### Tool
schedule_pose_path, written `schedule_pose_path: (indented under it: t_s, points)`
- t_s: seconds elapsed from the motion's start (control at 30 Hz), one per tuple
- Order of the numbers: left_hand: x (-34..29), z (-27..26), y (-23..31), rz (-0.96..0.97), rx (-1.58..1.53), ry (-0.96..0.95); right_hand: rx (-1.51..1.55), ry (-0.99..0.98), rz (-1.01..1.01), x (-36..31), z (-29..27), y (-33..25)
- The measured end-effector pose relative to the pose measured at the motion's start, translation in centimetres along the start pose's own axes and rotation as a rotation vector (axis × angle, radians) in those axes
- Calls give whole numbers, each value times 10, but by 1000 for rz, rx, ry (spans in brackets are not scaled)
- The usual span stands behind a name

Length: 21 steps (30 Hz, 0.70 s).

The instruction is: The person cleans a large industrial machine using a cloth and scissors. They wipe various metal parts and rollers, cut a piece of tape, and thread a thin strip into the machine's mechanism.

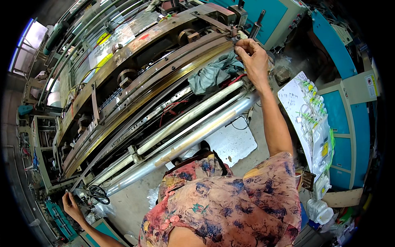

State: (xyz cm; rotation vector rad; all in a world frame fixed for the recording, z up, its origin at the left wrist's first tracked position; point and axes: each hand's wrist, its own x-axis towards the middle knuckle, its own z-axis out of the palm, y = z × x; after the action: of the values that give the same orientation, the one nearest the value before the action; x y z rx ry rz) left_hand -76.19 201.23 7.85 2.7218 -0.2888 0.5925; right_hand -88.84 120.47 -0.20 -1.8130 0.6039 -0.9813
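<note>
Right hand [254, 59] up at the far end of the long brass-coloured bar [205, 59], fingers curled in toward the thumb, and whether anything sits between them I cannot tell! Way down at the other end, the left hand [73, 208] looks to be pinching the tip of a thin grey strip [86, 168], which curves up alongside the machine just below that bar. Good work here, I'd judge, means even tension, the strip flat and untwisted, fingertips off its edges, and the crumpled green-grey cloth [212, 74] kept from snagging. Over to the lettering: a warning-style label [371, 84] with yellow on it on the cabinet at right, its print too small to read; scribbled marks across a white board [293, 96], just as illegible; and no brand to be made out anywhere
</note>
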Motion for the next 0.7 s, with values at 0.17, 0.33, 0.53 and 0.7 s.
schedule_pose_path:
  t_s: [0.17,0.33,0.53,0.7]
  points:
    - [1,-2,0,-3,-23,-17,96,28,19,-5,5,-1]
    - [0,-2,5,-9,-11,-6,161,45,44,-9,9,1]
    - [1,-3,6,32,3,5,54,26,49,-11,7,9]
    - [-1,-4,8,21,14,-8,95,27,98,-15,7,-1]
